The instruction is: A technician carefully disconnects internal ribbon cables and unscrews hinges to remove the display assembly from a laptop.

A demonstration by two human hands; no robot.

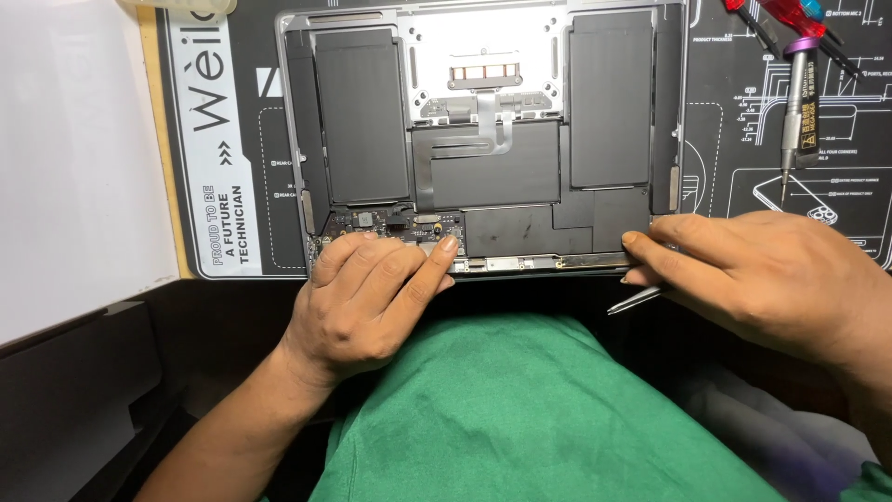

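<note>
Flanking the opened laptop (483, 139), white-lettered black mat (223, 139) beneath both hands.

We find the near edge of the opened grey laptop shell (483, 139) taken up by our hands, left (367, 297) and right (743, 274), with a bare gap of dark hinge strip between them. To the right, a purple-capped precision screwdriver (799, 102) lies in the way on the black printed repair mat (232, 139), while a white flat panel (74, 149) closes off the left.

Left hand (367, 297) palm down, fingers (444, 253) extended far, forearm angling in from near left. Right hand (753, 274) palm down, fingers curled leftward, pinching.
</note>
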